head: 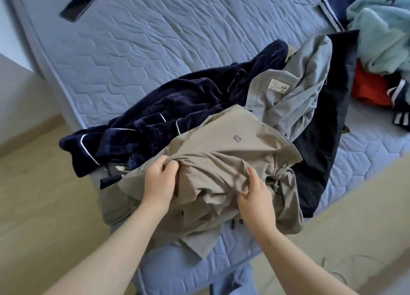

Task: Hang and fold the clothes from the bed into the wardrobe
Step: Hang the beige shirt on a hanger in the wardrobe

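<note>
A crumpled beige garment (213, 157) lies on top of a heap of clothes at the near corner of the blue quilted bed (155, 41). My left hand (158, 179) pinches a bunch of its fabric at the left. My right hand (255, 201) grips folds of the same garment at the right. Under and behind it lie a navy velvet garment with white piping (159, 108), a grey garment with a white label (295, 83) and a dark navy piece (326, 126).
A black phone (77, 6) lies on the bed at the far left. A second pile at the far right holds a light teal fleece (381, 32), an orange piece (370, 86) and navy striped cloth (337, 10). Pale wooden floor (33, 194) surrounds the bed corner.
</note>
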Action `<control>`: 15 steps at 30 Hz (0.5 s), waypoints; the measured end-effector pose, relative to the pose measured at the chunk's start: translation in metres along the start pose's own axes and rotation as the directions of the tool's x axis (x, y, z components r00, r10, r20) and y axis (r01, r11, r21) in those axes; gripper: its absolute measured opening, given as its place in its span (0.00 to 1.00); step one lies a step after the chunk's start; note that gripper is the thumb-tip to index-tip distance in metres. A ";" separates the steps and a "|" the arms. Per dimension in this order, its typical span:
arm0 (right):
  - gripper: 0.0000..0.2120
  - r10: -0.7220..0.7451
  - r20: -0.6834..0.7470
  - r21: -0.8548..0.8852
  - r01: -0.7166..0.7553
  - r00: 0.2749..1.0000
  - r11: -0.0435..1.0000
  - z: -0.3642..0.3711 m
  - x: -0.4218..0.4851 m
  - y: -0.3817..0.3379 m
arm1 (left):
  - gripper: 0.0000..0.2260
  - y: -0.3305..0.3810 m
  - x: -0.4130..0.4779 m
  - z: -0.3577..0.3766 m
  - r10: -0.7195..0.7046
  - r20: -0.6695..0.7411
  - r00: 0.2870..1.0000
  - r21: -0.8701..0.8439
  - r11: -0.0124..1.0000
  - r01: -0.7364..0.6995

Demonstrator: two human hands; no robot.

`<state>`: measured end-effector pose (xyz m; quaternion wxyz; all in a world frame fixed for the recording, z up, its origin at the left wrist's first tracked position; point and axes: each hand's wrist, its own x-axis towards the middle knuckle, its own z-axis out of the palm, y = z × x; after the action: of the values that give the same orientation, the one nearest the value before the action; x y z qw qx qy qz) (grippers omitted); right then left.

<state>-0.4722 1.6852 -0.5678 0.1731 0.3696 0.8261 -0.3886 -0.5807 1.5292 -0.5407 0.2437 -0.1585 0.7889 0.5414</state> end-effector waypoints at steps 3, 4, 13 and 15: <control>0.39 -0.027 0.064 -0.201 0.040 0.998 0.979 0.007 -0.001 -0.018 | 0.15 0.023 -0.002 -0.029 0.006 -0.014 1.000 -0.175 0.985 -0.008; 0.40 -0.025 0.089 -0.248 0.047 0.996 0.968 0.010 0.001 -0.025 | 0.14 0.029 -0.002 -0.038 0.006 0.033 0.999 -0.244 0.970 0.002; 0.12 0.042 0.149 0.102 -0.057 0.988 0.993 0.033 0.013 -0.066 | 0.20 0.011 0.023 -0.062 -0.240 0.089 0.967 -0.499 0.829 0.251; 0.13 0.069 0.119 0.259 -0.099 0.990 0.961 0.027 0.009 -0.073 | 0.42 -0.002 0.022 -0.059 -0.246 0.093 0.965 -0.120 0.959 0.257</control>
<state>-0.5325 1.6379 -0.5523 0.1834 0.4024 0.7398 -0.5070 -0.6107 1.4737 -0.5373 0.3299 -0.2522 0.7152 0.5622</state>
